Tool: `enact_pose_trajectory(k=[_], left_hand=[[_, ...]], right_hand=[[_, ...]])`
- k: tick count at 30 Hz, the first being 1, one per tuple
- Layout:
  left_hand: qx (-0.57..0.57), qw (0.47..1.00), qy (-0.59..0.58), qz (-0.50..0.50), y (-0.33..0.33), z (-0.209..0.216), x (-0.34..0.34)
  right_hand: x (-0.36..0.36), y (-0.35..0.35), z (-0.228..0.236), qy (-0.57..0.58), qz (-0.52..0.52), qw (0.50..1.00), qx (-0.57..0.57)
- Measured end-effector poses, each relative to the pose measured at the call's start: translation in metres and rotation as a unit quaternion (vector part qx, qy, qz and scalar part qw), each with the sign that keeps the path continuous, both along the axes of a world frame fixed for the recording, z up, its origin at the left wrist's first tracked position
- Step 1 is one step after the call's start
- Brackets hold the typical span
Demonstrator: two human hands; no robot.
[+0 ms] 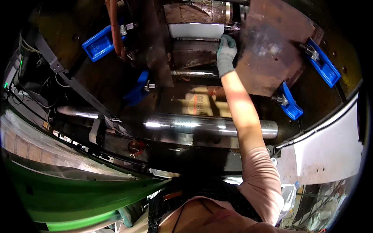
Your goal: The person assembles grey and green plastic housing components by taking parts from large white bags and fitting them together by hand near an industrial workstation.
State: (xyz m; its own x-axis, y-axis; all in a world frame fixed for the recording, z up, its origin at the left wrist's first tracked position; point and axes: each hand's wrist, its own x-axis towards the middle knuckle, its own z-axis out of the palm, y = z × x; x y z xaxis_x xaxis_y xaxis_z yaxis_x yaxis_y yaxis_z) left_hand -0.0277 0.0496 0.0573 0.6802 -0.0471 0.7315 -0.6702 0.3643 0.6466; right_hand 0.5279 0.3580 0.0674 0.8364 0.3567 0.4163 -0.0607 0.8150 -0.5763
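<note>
My right hand [227, 50], in a grey knitted glove with a green palm coating, reaches far into a machine. Its fingers are curled at the lower right end of a smooth, pale grey, roller-like part [196, 31]. Whatever lies between the fingertips is hidden. Dark metal plates flank that part, and a thin shiny rod [194, 73] runs below it. Low at the left, my gloved left hand [126, 216] is beside the edge of a green machine panel [77, 198]. Its fingers are mostly out of sight.
A thick shiny metal bar [210, 126] crosses in front of me under my right forearm. Blue clamp-like blocks with bolts [99, 42] sit on both side plates. An orange-brown hose [115, 29] hangs at the upper left. White sheet panels [326, 147] stand at right.
</note>
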Motion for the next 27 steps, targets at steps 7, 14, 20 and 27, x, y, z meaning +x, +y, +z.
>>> enact_pose_trajectory(k=[7, 14, 20, 27], left_hand=[[-0.042, 0.994, 0.041, 0.093, -0.007, -0.004, -0.022], [-0.064, 0.993, 0.055, 0.088, -0.005, -0.001, -0.018], [-0.046, 0.999, 0.017, 0.005, 0.003, -0.003, 0.009], [0.02, 0.976, -0.071, -0.205, -0.023, 0.024, 0.11]], right_hand=[[-0.019, 0.109, 0.038, 0.024, 0.099, 0.974, -0.204], [0.021, 0.056, 0.021, 0.098, 0.068, 0.981, -0.15], [-0.093, -0.129, -0.018, -0.011, 0.073, 0.984, -0.164], [-0.09, -0.434, -0.036, -0.447, -0.061, 0.836, -0.313]])
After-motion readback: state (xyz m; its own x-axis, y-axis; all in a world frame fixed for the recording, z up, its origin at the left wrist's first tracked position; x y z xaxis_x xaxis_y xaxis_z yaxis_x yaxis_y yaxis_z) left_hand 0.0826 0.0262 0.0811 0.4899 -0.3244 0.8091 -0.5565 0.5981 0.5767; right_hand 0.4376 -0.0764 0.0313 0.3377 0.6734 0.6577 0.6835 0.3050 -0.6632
